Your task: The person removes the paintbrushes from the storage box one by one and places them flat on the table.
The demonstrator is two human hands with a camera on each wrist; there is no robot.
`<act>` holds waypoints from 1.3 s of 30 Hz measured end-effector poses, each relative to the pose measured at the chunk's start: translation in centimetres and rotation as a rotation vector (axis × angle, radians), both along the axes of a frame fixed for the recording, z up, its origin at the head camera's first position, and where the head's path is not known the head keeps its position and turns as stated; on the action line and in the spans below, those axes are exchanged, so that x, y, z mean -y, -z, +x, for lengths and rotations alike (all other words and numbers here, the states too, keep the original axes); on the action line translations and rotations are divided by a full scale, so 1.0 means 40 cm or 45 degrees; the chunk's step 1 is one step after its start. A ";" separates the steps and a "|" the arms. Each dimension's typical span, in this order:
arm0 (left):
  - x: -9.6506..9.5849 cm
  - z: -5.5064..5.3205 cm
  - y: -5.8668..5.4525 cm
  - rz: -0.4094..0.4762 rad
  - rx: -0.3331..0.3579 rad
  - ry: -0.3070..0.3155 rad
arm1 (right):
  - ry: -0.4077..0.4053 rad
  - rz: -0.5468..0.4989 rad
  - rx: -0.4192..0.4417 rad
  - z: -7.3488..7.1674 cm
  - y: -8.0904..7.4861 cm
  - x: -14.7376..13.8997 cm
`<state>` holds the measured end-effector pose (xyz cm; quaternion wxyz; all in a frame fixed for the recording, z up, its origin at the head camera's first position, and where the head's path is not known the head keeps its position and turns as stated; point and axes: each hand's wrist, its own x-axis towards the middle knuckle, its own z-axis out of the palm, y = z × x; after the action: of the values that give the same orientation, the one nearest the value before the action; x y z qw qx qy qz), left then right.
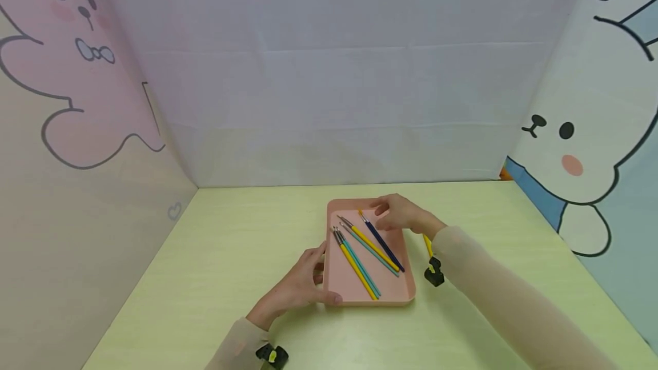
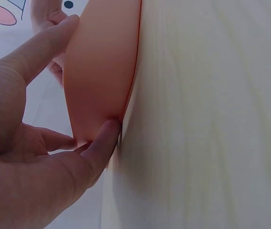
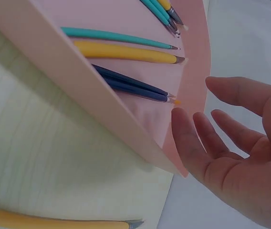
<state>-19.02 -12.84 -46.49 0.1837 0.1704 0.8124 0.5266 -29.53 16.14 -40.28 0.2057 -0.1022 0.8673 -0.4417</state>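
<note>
A pink tray (image 1: pixel 344 287) lies on the table with several slim paintbrushes in it. On its right side are dark blue paintbrushes (image 1: pixel 382 241); a yellow paintbrush (image 1: pixel 372 247) and teal ones lie left of them, and another yellow paintbrush (image 1: pixel 357 270) is farther left. My left hand (image 1: pixel 298 284) holds the tray's near left corner, thumb at the front and fingers along the side, as the left wrist view shows. Over the far right corner reaches my right hand (image 1: pixel 403 213), fingers loosely bent and apart, holding nothing. Whether its fingertips touch the tray, I cannot tell.
Outside the tray, on the right, a yellow paintbrush (image 3: pixel 59 222) lies on the pale wooden table (image 1: pixel 247 233), partly hidden by my right sleeve in the head view. A white backdrop (image 1: pixel 329 101) rises behind the table, with cartoon-printed panels at both sides.
</note>
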 end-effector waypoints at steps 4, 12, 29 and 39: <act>0.000 0.000 -0.002 0.009 0.011 0.002 | 0.012 0.003 0.016 -0.005 0.012 0.004; 0.000 -0.003 0.000 0.019 0.025 0.005 | -0.008 -0.039 0.025 -0.009 0.032 0.008; -0.003 -0.003 0.003 0.004 0.022 0.006 | -0.044 0.184 -0.218 -0.011 0.078 0.038; -0.002 -0.008 0.011 -0.029 0.013 -0.001 | 0.003 0.441 -0.249 -0.017 0.088 0.061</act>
<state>-19.33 -12.76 -46.94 0.1896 0.1654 0.8175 0.5181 -30.23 13.68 -43.81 0.1345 -0.1068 0.9462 -0.2741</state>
